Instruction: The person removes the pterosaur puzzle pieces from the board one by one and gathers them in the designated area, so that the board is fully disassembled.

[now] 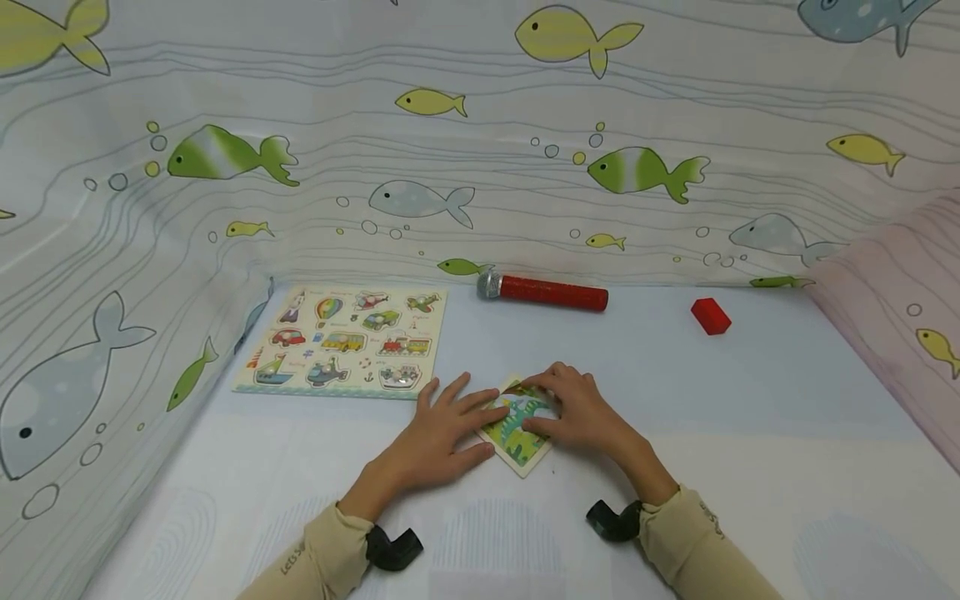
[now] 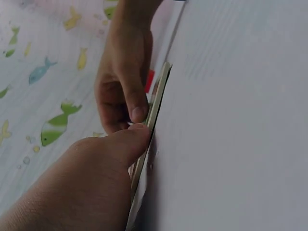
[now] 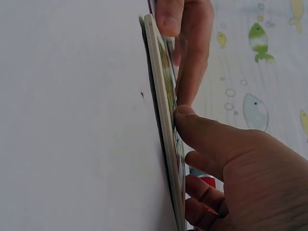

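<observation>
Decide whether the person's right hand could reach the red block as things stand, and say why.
Probably yes: the right hand touches the small picture board, but nothing visible stands between it and the red block, farther back on its right.

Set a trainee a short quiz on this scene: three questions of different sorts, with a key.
1. True or false: From the wearer's viewpoint, the vehicle board lies to the left of the microphone.
2. Fill the gap: The small block to the right of the microphone is coloured ____.
3. Multiple choice: Which thing are the fingers of the left hand and the right hand at?
a) the vehicle board
b) the small picture board
c) the microphone

Key: 1. True. 2. Red. 3. b.
</observation>
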Motion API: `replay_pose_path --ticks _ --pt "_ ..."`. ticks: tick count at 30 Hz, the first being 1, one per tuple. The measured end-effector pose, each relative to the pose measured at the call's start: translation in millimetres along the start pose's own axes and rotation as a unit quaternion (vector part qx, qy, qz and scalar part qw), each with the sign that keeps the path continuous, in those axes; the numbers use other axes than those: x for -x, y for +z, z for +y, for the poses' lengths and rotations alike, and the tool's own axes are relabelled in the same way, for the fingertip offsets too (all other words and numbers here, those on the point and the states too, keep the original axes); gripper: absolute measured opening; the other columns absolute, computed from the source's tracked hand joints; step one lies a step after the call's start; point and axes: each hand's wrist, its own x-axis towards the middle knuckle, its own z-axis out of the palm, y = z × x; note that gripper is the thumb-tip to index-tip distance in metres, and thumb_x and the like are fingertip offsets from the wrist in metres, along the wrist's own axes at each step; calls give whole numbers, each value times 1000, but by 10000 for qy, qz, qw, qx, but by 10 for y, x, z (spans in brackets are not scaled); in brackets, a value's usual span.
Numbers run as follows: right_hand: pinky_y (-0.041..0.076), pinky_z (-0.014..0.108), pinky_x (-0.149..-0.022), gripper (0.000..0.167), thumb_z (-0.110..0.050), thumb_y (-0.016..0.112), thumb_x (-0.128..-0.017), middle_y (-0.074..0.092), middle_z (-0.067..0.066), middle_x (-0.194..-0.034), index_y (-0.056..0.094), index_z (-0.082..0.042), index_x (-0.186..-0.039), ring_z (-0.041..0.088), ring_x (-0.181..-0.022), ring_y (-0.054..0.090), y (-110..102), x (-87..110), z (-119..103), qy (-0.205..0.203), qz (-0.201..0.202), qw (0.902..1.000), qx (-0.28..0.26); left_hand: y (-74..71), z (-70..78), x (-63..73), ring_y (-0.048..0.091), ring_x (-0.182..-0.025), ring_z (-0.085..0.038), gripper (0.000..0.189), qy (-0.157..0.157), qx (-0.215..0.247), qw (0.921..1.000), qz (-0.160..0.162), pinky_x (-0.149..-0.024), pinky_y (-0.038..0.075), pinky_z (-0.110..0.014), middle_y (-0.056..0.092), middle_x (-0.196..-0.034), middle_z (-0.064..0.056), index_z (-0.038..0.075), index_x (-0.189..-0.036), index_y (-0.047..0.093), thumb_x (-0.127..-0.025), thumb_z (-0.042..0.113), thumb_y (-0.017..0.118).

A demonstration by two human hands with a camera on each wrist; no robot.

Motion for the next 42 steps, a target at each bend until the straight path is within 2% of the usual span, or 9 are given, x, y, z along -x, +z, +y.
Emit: replay_pose_path --ticks 4,10,18,22,30,36,42 --pt "31 35 -81 51 -29 85 -83 63 2 -105 68 -12 -128 16 -94 56 -13 -17 14 -13 8 10000 -97 31 22 -7 19 -157 -40 53 -113 -67 9999 -87 -118 9 -71 38 -165 7 37 -153 46 -103 53 51" --pt "33 35 -81 45 -29 84 -84 64 1 -102 69 -14 -123 14 -91 55 -15 -80 41 40 -35 9999 -155 29 55 -4 19 -157 -40 51 -177 56 9998 -26 -118 8 -71 37 -165 7 35 -150 51 -102 50 54" --pt "43 42 -92 38 -25 83 -83 65 3 -109 68 -11 -115 19 -103 53 22 -138 104 -391 44 9991 -182 53 96 8 19 -157 -39 49 -271 213 9994 -61 -118 7 -71 36 -165 8 34 -149 52 -101 46 56" --pt "40 42 -92 39 -29 82 -84 64 1 -110 68 -14 -117 19 -105 50 48 -158 136 -391 -6 9991 -131 73 103 7 18 -158 -38 52 -311 94 9994 -109 -118 7 -71 33 -167 10 37 -150 49 -100 47 56" --pt "33 42 -87 40 -38 79 -84 61 3 -113 69 -20 -118 21 -104 44 61 -191 144 -247 -12 9997 86 65 119 8 12 -159 -38 67 -388 -189 9989 -175 -118 7 -71 27 -169 8 39 -152 44 -93 68 53" --pt "32 42 -88 37 -39 77 -85 61 2 -112 68 -22 -116 21 -104 45 67 -195 136 -156 -29 9998 98 82 140 1 14 -159 -39 69 -471 -368 9982 -102 -118 8 -71 29 -169 4 41 -152 43 -91 72 52" --pt "32 43 -86 30 -38 76 -87 60 -1 -105 67 -23 -111 19 -103 47 61 -230 117 -73 -74 9999 -29 80 160 -4 17 -158 -39 69 -584 -435 9973 -107 -118 8 -71 30 -169 5 41 -151 43 -91 72 53"
